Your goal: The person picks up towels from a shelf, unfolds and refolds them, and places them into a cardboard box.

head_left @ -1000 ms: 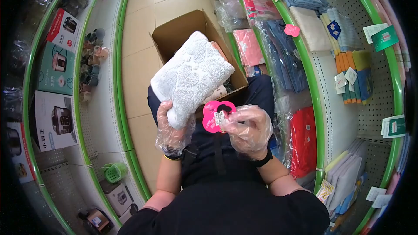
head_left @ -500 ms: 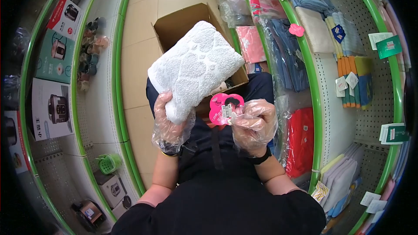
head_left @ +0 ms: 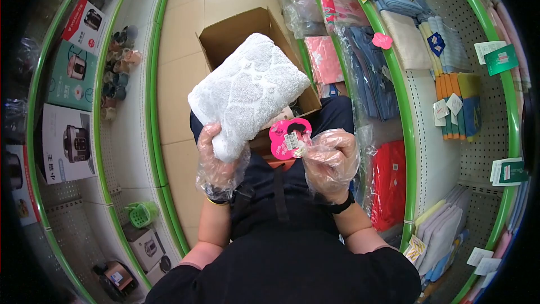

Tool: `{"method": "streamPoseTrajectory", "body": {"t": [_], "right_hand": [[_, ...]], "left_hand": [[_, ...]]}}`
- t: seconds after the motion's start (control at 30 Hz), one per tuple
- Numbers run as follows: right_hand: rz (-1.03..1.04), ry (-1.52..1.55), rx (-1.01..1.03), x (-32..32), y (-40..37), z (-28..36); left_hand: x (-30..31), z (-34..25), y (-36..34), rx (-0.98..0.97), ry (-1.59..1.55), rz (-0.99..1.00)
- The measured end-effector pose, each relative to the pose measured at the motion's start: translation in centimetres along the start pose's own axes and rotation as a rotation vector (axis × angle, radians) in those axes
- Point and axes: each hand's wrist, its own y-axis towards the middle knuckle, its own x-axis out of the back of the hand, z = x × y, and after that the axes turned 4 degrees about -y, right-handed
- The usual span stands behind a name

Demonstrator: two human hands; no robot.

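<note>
White towel (head_left: 247,93), folded into a thick pad, is standing up out of our left hand (head_left: 219,163), which is clasping its lower end through a thin plastic glove. Gripping it low is leaving the patterned face clear and turned toward us. We are holding it in the air above our lap, over the near edge of the open cardboard box (head_left: 236,28) that is sitting on the tiled floor (head_left: 180,79) before our knees.

Our right hand (head_left: 329,160), gloved too, is pinching the pink tag (head_left: 288,138) by its right edge between thumb and fingertips, the other fingers curled in. The tag is sitting just beside the towel's lower right corner, and we are tilting its barcode face upward, apparently so it can be read. We cannot tell whether it is fastened to the towel.

Packed towels (head_left: 365,67) are hanging along the green-rimmed shelf (head_left: 400,95) at our right, and boxed cookers (head_left: 67,141) are lining the shelf at our left.
</note>
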Motion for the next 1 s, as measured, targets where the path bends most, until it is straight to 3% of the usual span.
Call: {"method": "streamPoseTrajectory", "body": {"t": [0.17,0.27,0.37,0.43,0.5,0.53,0.57,0.6,0.63,0.67,0.77,0.87,1.0], "right_hand": [[0.028,0.003,0.0,0.3,0.3,0.0],[0.006,-0.251,0.068,1.1,0.7,-1.9],[-0.134,0.175,-0.523,0.5,0.8,-3.8],[0.007,0.535,-0.668,1.2,0.9,-5.8],[0.251,1.003,-0.9,1.6,0.1,-7.4],[0.273,1.062,-0.999,1.8,-0.2,-7.3],[0.296,1.121,-1.1,2.0,-0.7,-6.9],[0.298,1.123,-1.099,2.2,-1.1,-6.4],[0.296,1.062,-0.971,2.3,-0.8,-5.1],[0.293,0.998,-0.844,2.4,-0.4,-4.3],[0.27,0.841,-0.989,2.3,0.5,-4.2],[0.14,0.803,-0.973,2.1,0.4,-4.0],[0.126,0.808,-0.961,2.5,0.5,-3.9]], "left_hand": [[-0.2,0.3,0.2,-0.032,0.002,0.046],[-1.2,0.2,-0.1,-0.074,0.094,0.009],[-0.3,-0.5,-0.4,-0.06,0.351,-0.046],[-0.1,-0.7,-0.8,-0.132,0.432,-0.059],[0.1,-1.4,-0.9,-0.05,0.784,0.082],[0.6,-1.2,-0.5,-0.07,0.787,0.281],[1.1,-0.9,-0.4,-0.075,0.788,0.281],[1.4,-0.4,-0.2,-0.081,0.983,0.268],[1.1,-0.2,-0.3,-0.086,1.18,0.252],[1.0,-0.2,-0.3,-0.086,1.181,0.252],[0.2,-0.6,-0.8,-0.01,1.078,0.304],[-1.2,-1.0,-0.8,0.012,1.037,0.423],[-2.0,-0.9,-0.7,-0.034,1.109,0.416]]}}
